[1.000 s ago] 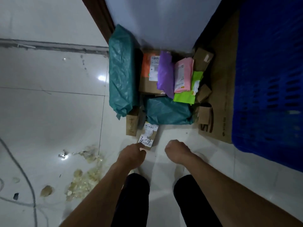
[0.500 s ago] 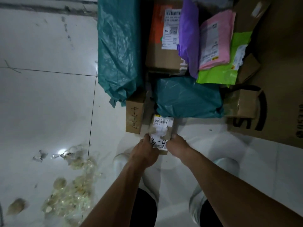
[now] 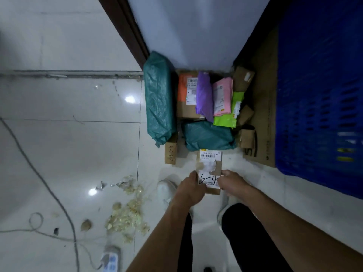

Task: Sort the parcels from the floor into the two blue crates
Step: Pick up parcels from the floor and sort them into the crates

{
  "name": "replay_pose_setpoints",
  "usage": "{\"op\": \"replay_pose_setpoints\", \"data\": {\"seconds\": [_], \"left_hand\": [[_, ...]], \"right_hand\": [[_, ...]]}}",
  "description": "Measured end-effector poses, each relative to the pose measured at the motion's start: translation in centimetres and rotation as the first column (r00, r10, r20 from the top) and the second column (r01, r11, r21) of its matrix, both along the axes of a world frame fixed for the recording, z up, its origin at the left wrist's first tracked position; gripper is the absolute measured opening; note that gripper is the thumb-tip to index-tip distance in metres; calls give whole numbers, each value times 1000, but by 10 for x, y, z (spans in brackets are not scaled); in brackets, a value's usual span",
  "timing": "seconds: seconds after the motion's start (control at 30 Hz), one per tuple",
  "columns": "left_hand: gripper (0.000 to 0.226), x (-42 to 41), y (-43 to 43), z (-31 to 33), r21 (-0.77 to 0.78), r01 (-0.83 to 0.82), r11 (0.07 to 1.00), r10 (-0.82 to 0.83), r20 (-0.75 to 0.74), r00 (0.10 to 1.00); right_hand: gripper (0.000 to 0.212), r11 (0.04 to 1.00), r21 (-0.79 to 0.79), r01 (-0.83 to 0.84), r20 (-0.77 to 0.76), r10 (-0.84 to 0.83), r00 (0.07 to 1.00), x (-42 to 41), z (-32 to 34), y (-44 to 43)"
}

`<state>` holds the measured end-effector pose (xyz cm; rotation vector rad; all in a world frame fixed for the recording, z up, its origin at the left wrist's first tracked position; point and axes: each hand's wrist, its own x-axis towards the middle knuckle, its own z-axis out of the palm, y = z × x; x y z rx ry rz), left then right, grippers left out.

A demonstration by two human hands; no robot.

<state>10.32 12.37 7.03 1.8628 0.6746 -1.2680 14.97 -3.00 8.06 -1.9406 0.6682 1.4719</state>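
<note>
A small brown cardboard box (image 3: 209,173) sits between both hands, over the white tiled floor (image 3: 78,154) and just in front of the heap of parcels. A white shipping label with a barcode covers its top. Lower down the paper is torn and crumpled, and "3-4" is handwritten in dark marker near the hands. The left hand (image 3: 191,188) grips the box's left edge with the thumb curled over the label. The right hand (image 3: 232,182) grips the right edge, fingers curled round it (the fingertips are hidden beneath).

Just beyond the box lies a teal plastic-wrapped bundle (image 3: 208,137). A long teal plastic-wrapped parcel (image 3: 159,97) runs along the heap's left side. Between and behind them are an orange-and-brown carton (image 3: 185,99), a purple plastic mailer (image 3: 205,95), a pink mailer (image 3: 223,96) and a lime-green mailer (image 3: 225,120). A narrow brown box with scrawled writing (image 3: 170,154) lies left of the held box. A blue slotted plastic crate (image 3: 318,95) stands at the right, well apart from the box, beside a flat cardboard sheet (image 3: 263,114).
</note>
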Motion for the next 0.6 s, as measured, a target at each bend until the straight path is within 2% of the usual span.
{"op": "replay_pose_setpoints", "data": {"seconds": [0.07, 0.17, 0.2, 0.3, 0.5, 0.6], "left_hand": [[50, 12, -3, 64, 14, 14, 1000, -14, 17, 1000], [50, 28, -6, 145, 50, 47, 998, -49, 57, 997], [49, 32, -7, 173, 53, 56, 997, -59, 75, 995], [40, 44, -12, 252, 12, 40, 999, -41, 150, 988], [24, 44, -37, 366, -89, -58, 994, 77, 230, 970], [15, 40, -56, 424, -117, -102, 988, 129, 258, 957]], "right_hand": [[51, 999, 31, 23, 39, -24, 999, 8, 57, -8], [18, 994, 64, 91, 108, -98, 989, 21, 146, -17], [13, 992, 77, 99, 133, -108, 985, 25, 173, -20], [24, 987, 124, 105, 195, -127, 973, 34, 245, -28], [29, 969, 201, 145, 288, -200, 936, 30, 361, -60], [27, 958, 240, 158, 340, -235, 910, 24, 398, -84]]}}
